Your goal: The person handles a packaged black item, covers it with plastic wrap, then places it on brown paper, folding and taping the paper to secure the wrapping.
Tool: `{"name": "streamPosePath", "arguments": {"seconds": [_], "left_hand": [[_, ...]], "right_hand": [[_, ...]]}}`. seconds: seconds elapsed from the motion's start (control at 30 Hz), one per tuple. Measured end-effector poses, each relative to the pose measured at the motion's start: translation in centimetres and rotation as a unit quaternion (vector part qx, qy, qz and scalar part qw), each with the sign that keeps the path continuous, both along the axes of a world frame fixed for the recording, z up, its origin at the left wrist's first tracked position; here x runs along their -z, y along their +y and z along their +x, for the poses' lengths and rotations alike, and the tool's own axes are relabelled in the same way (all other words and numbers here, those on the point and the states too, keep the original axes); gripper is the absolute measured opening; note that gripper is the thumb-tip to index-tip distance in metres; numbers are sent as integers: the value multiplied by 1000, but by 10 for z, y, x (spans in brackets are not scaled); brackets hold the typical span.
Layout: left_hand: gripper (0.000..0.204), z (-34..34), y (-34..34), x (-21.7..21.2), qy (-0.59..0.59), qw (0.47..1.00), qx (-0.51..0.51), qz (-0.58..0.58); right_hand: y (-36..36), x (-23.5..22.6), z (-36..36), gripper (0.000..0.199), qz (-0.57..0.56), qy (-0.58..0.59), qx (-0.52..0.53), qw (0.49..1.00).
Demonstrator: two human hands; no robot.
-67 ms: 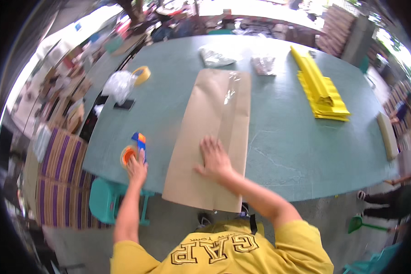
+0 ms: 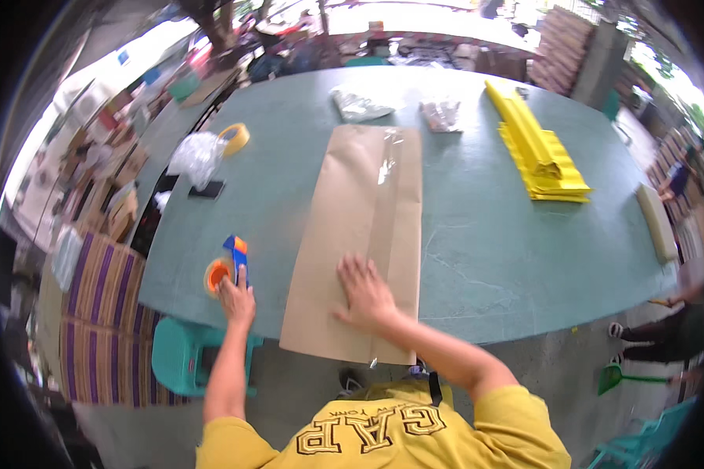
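Observation:
A long sheet of brown paper lies lengthwise on the green table, with a strip of clear tape running down it. My right hand rests flat on the near end of the paper, fingers spread. My left hand grips an orange and blue tape dispenser on the table to the left of the paper, near the table's front edge.
A stack of yellow sheets lies at the far right. A roll of tape, crumpled clear plastic and a dark phone sit at the left. Two plastic bags lie at the far end. A teal stool stands below the table.

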State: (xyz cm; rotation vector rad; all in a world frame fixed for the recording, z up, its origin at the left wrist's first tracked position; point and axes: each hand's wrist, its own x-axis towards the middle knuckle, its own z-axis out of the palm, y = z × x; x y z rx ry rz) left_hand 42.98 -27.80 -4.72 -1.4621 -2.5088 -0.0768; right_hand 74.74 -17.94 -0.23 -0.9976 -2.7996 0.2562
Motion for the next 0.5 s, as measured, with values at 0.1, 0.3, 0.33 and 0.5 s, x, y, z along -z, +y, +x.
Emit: {"name": "streamPosePath", "arguments": {"seconds": [0.1, 0.3, 0.33, 0.5], "left_hand": [[67, 21, 5, 8, 28, 991, 63, 116], [50, 59, -69, 3, -75, 950, 175, 246], [44, 72, -87, 4, -108, 945, 188, 246], [28, 150, -140, 27, -213, 884, 384, 164]], "right_hand": [[-63, -26, 38, 84, -139, -50, -123, 981], [-34, -66, 63, 35, -403, 233, 16, 885], [-18, -59, 65, 38, -293, 259, 103, 914], [52, -10, 54, 49, 15, 110, 132, 985]]}}
